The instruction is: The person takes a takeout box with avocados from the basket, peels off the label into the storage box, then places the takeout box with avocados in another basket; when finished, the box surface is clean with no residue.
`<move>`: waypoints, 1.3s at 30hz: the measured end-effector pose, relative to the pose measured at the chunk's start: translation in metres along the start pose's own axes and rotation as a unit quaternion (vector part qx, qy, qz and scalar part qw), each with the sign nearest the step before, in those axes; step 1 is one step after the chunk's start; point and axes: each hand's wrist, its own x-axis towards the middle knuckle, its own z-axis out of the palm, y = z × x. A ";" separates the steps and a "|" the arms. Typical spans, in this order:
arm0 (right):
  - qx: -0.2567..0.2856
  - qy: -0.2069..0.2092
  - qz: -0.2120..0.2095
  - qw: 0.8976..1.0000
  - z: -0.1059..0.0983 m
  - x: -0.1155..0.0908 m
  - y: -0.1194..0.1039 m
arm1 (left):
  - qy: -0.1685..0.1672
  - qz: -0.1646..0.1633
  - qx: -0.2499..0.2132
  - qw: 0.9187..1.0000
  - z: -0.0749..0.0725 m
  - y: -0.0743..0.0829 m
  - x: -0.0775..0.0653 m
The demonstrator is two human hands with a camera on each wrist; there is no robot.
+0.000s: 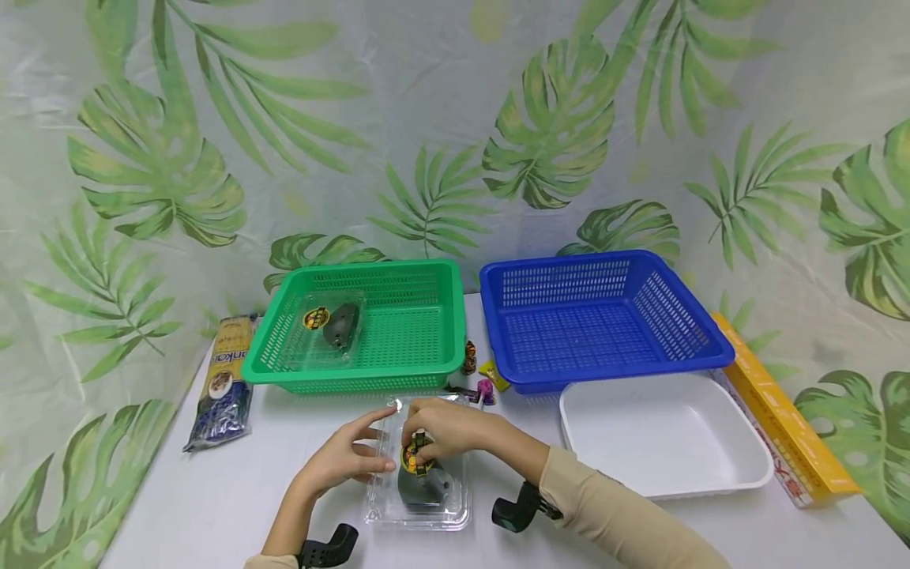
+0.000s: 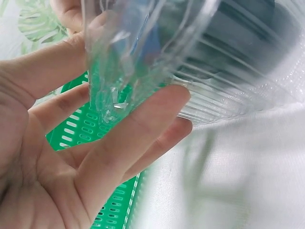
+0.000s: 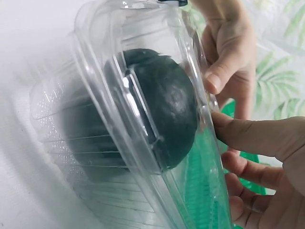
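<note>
A clear plastic clamshell box [image 1: 455, 510] lies on the white table with a dark, smooth rounded thing [image 3: 167, 109] inside. Its lid carries a round yellow-and-black label [image 1: 411, 457]. At the box's left edge is my left hand [image 1: 348, 457], its fingers spread and fairly straight around the rim. My right hand [image 1: 444, 427] reaches over the lid from the right. Thumb and fingertips press on the lid around the label, apart from each other, and partly cover it. In the right wrist view, both hands meet the lid side of the box.
Behind stand a green basket [image 1: 460, 316] with a similar clear box [image 1: 330, 328] and a blue basket [image 1: 490, 340]. A white tray [image 1: 668, 435] and a long orange box [image 1: 789, 411] are at right, a noodle-like packet [image 1: 223, 383] at left. Small wrapped candies [image 1: 486, 389] lie between the baskets.
</note>
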 end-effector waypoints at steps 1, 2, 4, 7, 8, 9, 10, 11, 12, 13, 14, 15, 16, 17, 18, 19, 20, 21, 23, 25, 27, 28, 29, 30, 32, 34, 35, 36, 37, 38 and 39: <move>0.003 0.000 -0.001 1.000 0.000 0.000 0.000 | 0.000 0.000 0.000 1.000 0.000 0.000 0.000; 0.006 0.000 -0.001 1.000 -0.001 0.001 0.000 | 0.001 -0.001 0.000 1.000 0.000 0.000 0.000; 0.007 0.001 0.002 1.000 -0.001 0.001 0.000 | 0.001 -0.002 -0.002 1.000 0.001 0.000 0.000; -0.005 0.010 0.010 1.000 -0.001 0.001 0.000 | 0.001 -0.003 -0.005 1.000 0.000 0.001 0.000; -0.012 0.013 0.013 1.000 -0.001 0.000 0.000 | 0.000 -0.002 -0.006 1.000 0.000 0.001 0.000; -0.021 0.018 0.015 0.999 -0.001 0.000 0.000 | 0.000 -0.002 -0.006 1.000 0.000 0.000 0.000; -0.031 0.023 0.016 0.999 -0.001 -0.001 0.000 | -0.001 -0.003 -0.006 1.000 0.000 0.000 0.000; -0.037 0.028 0.016 0.999 -0.001 -0.001 -0.001 | -0.001 -0.003 -0.006 1.000 0.000 0.000 0.000; -0.042 0.032 0.017 0.998 -0.001 -0.002 -0.002 | -0.002 -0.003 -0.005 1.000 0.000 0.000 0.000; -0.047 0.036 0.018 0.998 -0.001 -0.002 -0.002 | -0.001 -0.002 -0.004 1.000 0.000 0.000 0.000; -0.049 0.040 0.019 0.998 -0.001 -0.003 -0.003 | -0.001 -0.002 -0.003 1.000 0.000 0.000 0.001; -0.051 0.044 0.020 0.998 0.000 -0.003 -0.004 | 0.000 -0.002 -0.001 1.000 0.000 0.000 0.001; -0.052 0.047 0.021 0.997 0.000 -0.003 -0.005 | 0.001 -0.001 0.000 1.000 -0.001 0.000 0.001; -0.054 0.049 0.022 0.997 0.000 -0.003 -0.005 | 0.002 0.000 0.001 1.000 -0.001 0.000 0.002; -0.057 0.051 0.024 0.997 0.000 -0.003 -0.005 | 0.003 0.000 0.002 1.000 -0.001 -0.001 0.002; -0.059 0.053 0.026 0.996 0.000 -0.003 -0.006 | 0.003 0.000 0.002 1.000 -0.001 -0.001 0.002; -0.060 0.056 0.029 0.996 0.000 -0.003 -0.006 | 0.003 -0.001 0.002 1.000 -0.001 -0.001 0.002; -0.060 0.059 0.031 0.996 0.000 -0.003 -0.006 | 0.002 -0.002 0.002 1.000 -0.001 -0.002 0.002; -0.055 0.064 0.035 0.996 0.001 -0.002 -0.007 | 0.002 -0.002 0.002 1.000 -0.001 -0.002 0.002; -0.047 0.074 0.037 0.995 0.002 -0.003 -0.007 | 0.002 -0.003 0.002 1.000 -0.001 -0.002 0.001; -0.039 0.083 0.038 0.995 0.003 -0.003 -0.008 | 0.004 -0.003 0.005 1.000 -0.001 -0.002 0.002; -0.034 0.086 0.039 0.995 0.003 -0.003 -0.008 | 0.005 -0.003 0.006 1.000 0.000 -0.002 0.002; -0.029 0.089 0.039 0.995 0.004 -0.004 -0.008 | 0.006 -0.003 0.006 1.000 0.000 -0.002 0.002; -0.025 0.092 0.040 0.995 0.004 -0.004 -0.008 | 0.006 -0.004 0.006 1.000 0.000 -0.002 0.002; -0.017 0.097 0.042 0.994 0.006 -0.004 -0.008 | 0.007 -0.004 0.006 1.000 0.000 -0.002 0.002; -0.012 0.103 0.042 0.994 0.007 -0.004 -0.008 | 0.006 -0.005 0.004 1.000 0.000 -0.001 0.002; -0.011 0.107 0.041 0.993 0.008 -0.004 -0.008 | 0.005 -0.005 0.003 1.000 0.000 -0.001 0.002; -0.012 0.109 0.041 0.993 0.009 -0.004 -0.008 | 0.004 -0.005 0.002 1.000 0.000 -0.001 0.002; -0.011 0.113 0.040 0.993 0.009 -0.004 -0.008 | 0.003 -0.005 0.000 1.000 0.000 -0.001 0.002; -0.011 0.115 0.038 0.993 0.010 -0.004 -0.008 | 0.003 -0.005 0.000 1.000 0.000 -0.001 0.002; -0.009 0.116 0.039 0.993 0.010 -0.004 -0.007 | 0.002 -0.005 -0.001 1.000 -0.001 -0.001 0.002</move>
